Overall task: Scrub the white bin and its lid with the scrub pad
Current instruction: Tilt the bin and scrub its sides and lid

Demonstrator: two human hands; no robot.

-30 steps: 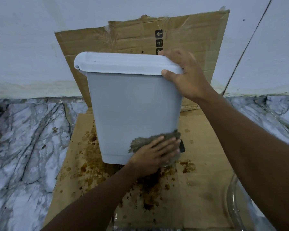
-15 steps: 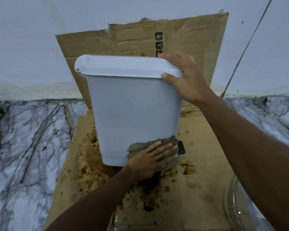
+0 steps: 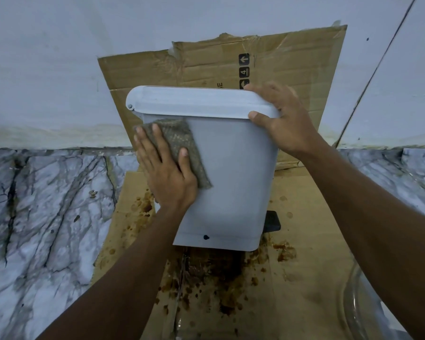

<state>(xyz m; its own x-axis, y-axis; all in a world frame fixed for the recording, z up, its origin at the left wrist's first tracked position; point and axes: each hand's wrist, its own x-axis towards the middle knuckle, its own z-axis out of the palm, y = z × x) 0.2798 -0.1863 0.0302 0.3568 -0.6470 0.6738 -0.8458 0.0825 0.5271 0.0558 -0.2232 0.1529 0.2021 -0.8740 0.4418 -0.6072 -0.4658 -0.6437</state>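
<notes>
Marble (image 3: 47,217), seemingly; stained cardboard (image 3: 309,241) under white bin (image 3: 231,180).

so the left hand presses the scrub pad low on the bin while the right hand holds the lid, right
Not low: head view shows the left hand pressing the grey-brown scrub pad high on the white plastic bin, just under the white lid the right hand holds.
</notes>
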